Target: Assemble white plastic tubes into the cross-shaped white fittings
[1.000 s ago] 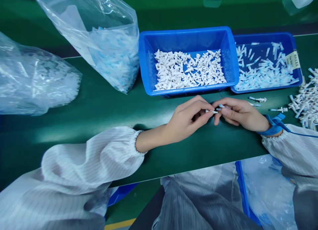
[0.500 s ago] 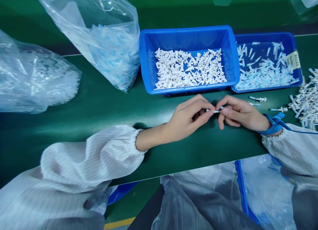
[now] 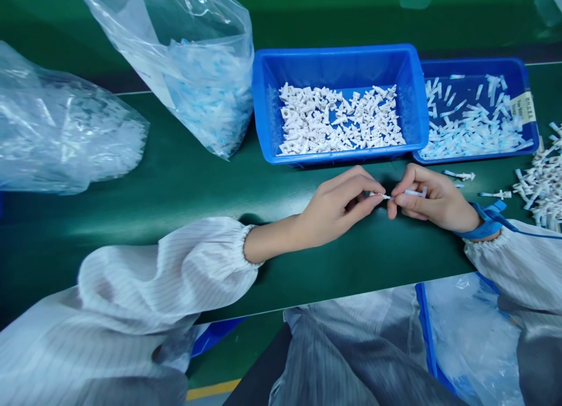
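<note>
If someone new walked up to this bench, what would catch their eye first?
Probably the left hand and right hand meeting at the centre of the green table, pinching a small white part between fingertips. Just behind stand two blue bins, one with white pieces, and crinkled clear bags at left.

White pinstriped elastic-cuffed sleeves [image 3: 175,271] — blue wrist strap [image 3: 485,222], right wrist.

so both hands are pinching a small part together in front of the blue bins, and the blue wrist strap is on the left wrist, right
Not quite. In the head view the blue wrist strap is on the right wrist, not the left. The rest holds: the left hand and right hand pinch a small part together in front of the blue bins.
</note>
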